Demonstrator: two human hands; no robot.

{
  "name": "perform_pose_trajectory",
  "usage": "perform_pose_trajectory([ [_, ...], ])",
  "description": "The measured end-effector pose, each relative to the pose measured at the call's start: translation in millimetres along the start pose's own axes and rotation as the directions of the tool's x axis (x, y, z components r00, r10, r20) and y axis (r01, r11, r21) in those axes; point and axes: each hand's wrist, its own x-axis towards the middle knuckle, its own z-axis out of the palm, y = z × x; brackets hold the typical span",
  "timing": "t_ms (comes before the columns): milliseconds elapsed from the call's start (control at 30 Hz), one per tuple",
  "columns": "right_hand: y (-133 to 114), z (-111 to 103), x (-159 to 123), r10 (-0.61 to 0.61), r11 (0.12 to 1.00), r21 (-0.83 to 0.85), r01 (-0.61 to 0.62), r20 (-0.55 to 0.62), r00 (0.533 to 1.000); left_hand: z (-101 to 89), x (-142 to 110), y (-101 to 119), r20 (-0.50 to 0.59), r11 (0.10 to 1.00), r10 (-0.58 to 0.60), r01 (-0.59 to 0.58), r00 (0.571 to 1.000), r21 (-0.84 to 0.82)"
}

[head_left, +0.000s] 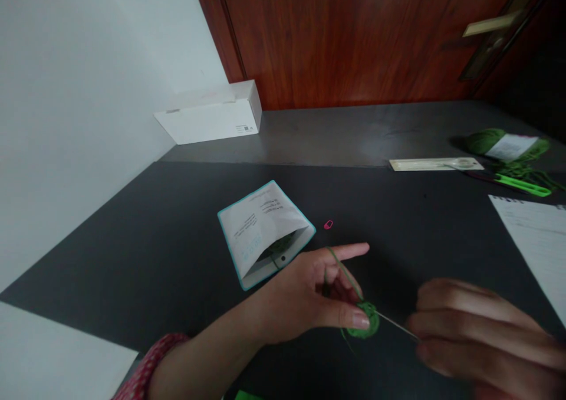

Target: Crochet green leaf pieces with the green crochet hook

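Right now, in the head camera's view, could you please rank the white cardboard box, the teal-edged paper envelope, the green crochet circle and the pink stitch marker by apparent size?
1. The white cardboard box and the teal-edged paper envelope look alike, so I cannot rank them.
2. The green crochet circle.
3. The pink stitch marker.

I can see the thin metal crochet hook [398,324] has a smooth, slightly shining surface. The green yarn disc [362,322] looks like rough, soft fibre. On the far side, the wooden door [336,40] is glossy. The dark table [132,258] is matt, and the paper envelope [260,226] looks smooth.
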Motion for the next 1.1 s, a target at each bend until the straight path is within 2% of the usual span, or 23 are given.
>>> perform_pose_trajectory([
  [67, 0.2, -0.1, 6.5, 0.035, 0.965, 0.253, -0.065, 0.12, 0.992, 0.1, -0.9, 0.6, 0.024, 1.0, -0.003, 0.003, 1.0, 0.008],
  [100, 0.1, 0.2, 9.2, 0.112, 0.931, 0.344, -0.12, 0.045, 0.993, 0.1, -1.1, 0.8, 0.035, 1.0, -0.013, 0.013, 0.999, 0.006],
  [133, -0.5, 0.9, 11.1, 0.199, 0.895, 0.402, -0.192, 0.025, 0.98, 0.1, -1.3, 1.0, 0.036, 1.0, -0.02, 0.019, 0.999, 0.002],
  [200, -3.0, 2.7, 11.6, 0.266, 0.883, 0.407, -0.232, -0.027, 0.964, 0.3, -1.1, 1.1, -0.007, 1.0, -0.012, 0.012, 1.0, -0.004],
  [300, -8.4, 4.1, 6.9, 0.185, 0.951, 0.247, -0.184, 0.017, 0.983, 0.6, 0.2, 0.1, -0.106, 0.999, 0.05, -0.049, 0.993, 0.02],
  [367, -10.8, 4.3, 4.4, 0.183, 0.954, 0.236, -0.186, 0.036, 0.983, 0.2, 1.4, -1.0, -0.095, 0.998, 0.059, -0.058, 0.994, 0.011],
  [433, -11.0, 6.0, 5.5, 0.27, 0.894, 0.372, -0.249, -0.004, 0.963, -0.9, 2.4, -2.2, -0.026, 0.999, 0.03, -0.031, 0.999, -0.037],
  [500, -9.2, 10.5, 10.4, 0.447, 0.738, 0.587, -0.332, -0.057, 0.893, -2.4, 3.4, -3.4, 0.049, 0.995, 0.009, -0.004, 0.999, -0.103],
  [533, -7.7, 13.7, 13.6, 0.547, 0.629, 0.69, -0.359, -0.063, 0.835, -3.1, 3.9, -3.9, 0.079, 0.992, 0.01, 0.0, 0.997, -0.13],
  [600, -4.4, 21.0, 20.0, 0.706, 0.382, 0.841, -0.384, 0.003, 0.708, -3.8, 4.8, -4.5, 0.1, 0.986, 0.03, -0.013, 0.994, -0.165],
  [667, -1.5, 27.8, 24.3, 0.784, 0.166, 0.909, -0.383, 0.114, 0.61, -3.4, 5.2, -4.8, 0.069, 0.984, 0.065, -0.053, 0.995, -0.171],
  [700, -0.5, 30.5, 25.5, 0.804, 0.089, 0.923, -0.375, 0.155, 0.574, -2.8, 5.3, -4.9, 0.041, 0.982, 0.087, -0.078, 0.995, -0.171],
  [767, 0.8, 34.1, 26.4, 0.814, 0.023, 0.936, -0.351, 0.186, 0.55, -1.1, 5.4, -5.3, -0.011, 0.976, 0.112, -0.112, 0.994, -0.187],
  [833, 1.3, 35.0, 26.6, 0.802, 0.047, 0.941, -0.336, 0.164, 0.574, 0.2, 5.3, -6.6, -0.034, 0.969, 0.11, -0.115, 0.993, -0.218],
  [933, 2.0, 31.8, 26.9, 0.762, 0.181, 0.923, -0.338, 0.086, 0.642, -0.8, 5.3, -10.6, 0.004, 0.954, 0.062, -0.058, 0.998, -0.294],
  [1033, 3.1, 23.6, 26.1, 0.678, 0.38, 0.856, -0.352, 0.001, 0.735, -5.4, 6.6, -14.6, 0.153, 0.925, 0.002, 0.056, 0.988, -0.377],
  [1100, 2.8, 16.3, 23.9, 0.606, 0.496, 0.791, -0.358, -0.02, 0.795, -8.1, 8.4, -15.9, 0.278, 0.916, -0.032, 0.14, 0.96, -0.376],
])
